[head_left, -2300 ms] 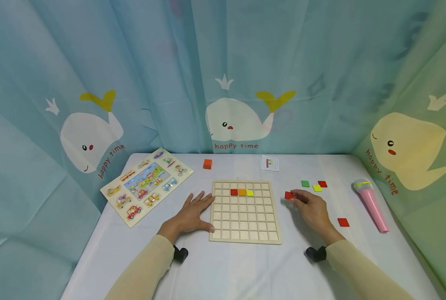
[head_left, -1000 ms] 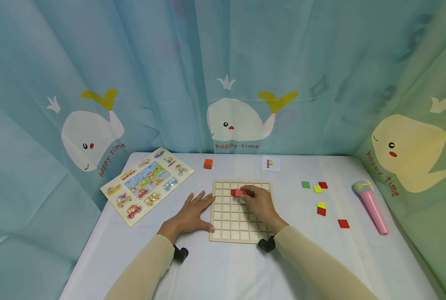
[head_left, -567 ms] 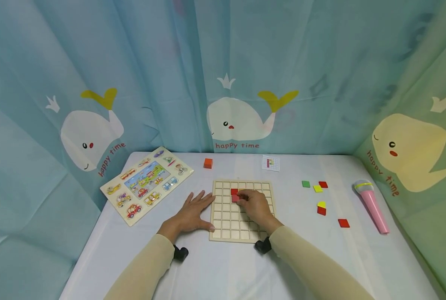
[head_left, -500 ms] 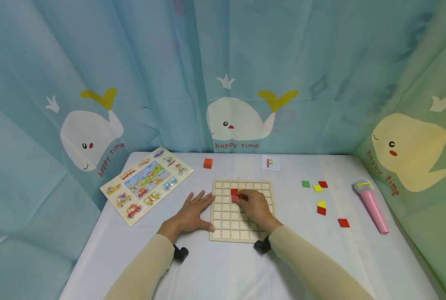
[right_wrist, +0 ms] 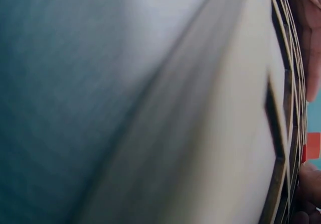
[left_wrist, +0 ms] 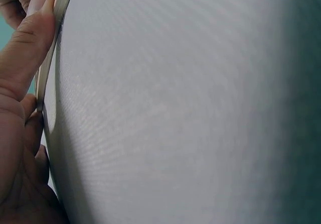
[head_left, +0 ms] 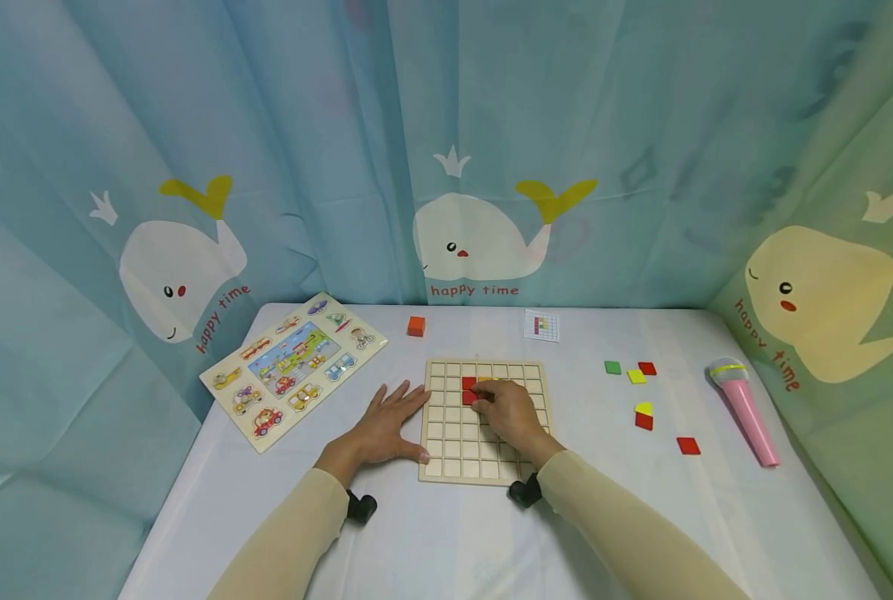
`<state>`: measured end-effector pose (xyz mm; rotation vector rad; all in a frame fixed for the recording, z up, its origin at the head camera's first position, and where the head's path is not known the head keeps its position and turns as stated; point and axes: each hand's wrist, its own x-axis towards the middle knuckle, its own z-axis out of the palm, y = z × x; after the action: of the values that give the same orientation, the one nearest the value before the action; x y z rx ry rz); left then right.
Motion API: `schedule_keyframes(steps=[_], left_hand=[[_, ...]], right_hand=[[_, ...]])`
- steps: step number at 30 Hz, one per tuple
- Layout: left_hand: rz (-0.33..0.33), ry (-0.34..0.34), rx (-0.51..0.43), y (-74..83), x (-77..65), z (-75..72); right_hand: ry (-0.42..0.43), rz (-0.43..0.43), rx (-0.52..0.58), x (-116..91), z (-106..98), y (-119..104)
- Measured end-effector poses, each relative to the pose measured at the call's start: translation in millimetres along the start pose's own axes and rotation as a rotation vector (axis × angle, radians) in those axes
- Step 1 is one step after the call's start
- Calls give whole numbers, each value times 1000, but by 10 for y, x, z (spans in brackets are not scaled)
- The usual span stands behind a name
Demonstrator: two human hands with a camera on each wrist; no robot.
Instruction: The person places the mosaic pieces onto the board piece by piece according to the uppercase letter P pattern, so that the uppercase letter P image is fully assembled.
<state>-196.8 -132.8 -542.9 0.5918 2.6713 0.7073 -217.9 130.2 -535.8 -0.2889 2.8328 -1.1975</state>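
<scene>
In the head view a square wooden grid board (head_left: 452, 428) lies mid-table. My left hand (head_left: 378, 435) spreads its fingers along the board's left edge, and its thumb (left_wrist: 30, 38) meets the rim in the left wrist view. Over the upper middle of the grid, my right hand (head_left: 514, 415) pinches a small red tile (head_left: 469, 398) at its right side. That tile lies flat in its cell, directly below another red tile (head_left: 469, 383). Part of an orange tile (head_left: 484, 380) shows behind the fingers; my right hand hides the cells around there.
Right of the board lie a green tile (head_left: 612, 367), yellow tiles (head_left: 636, 377) and several red tiles (head_left: 689, 446). A pink toy microphone (head_left: 746, 417) is at far right. Behind stand an orange block (head_left: 416, 327) and a patterned card (head_left: 541, 326); a vehicle puzzle (head_left: 292, 367) lies left.
My right hand has carried the red tile left from beside the board, then down to the cell below the first red tile; it now lies flatter. My left hand has stayed put.
</scene>
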Motion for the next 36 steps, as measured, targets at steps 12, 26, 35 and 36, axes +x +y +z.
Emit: schedule_keyframes(steps=[12, 26, 35, 36], left_hand=[[-4, 0, -1, 8, -10, -6], [-7, 3, -5, 9, -4, -3], [2, 12, -18, 15, -11, 0], [3, 14, -20, 16, -12, 1]], right_hand=[[-15, 5, 13, -5, -5, -14], [17, 55, 203, 10, -59, 37], [33, 30, 281, -18, -254, 104], [34, 24, 282, -29, -294, 111]])
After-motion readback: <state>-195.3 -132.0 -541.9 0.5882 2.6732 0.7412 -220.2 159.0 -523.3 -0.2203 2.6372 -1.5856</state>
